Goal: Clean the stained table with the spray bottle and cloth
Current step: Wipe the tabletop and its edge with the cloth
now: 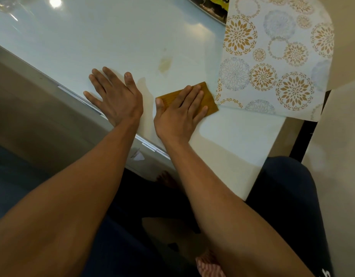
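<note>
Folded mustard-brown cloth point(200, 100) lies flat on glossy white table point(92, 43); yellowish stain point(165, 63) just beyond it.

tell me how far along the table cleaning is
Done: nothing clearly; no spray bottle in view. In hand: the right hand presses the folded brown cloth flat on the table; the left hand rests flat beside it. Left: the yellowish stain remains unwiped.
</note>
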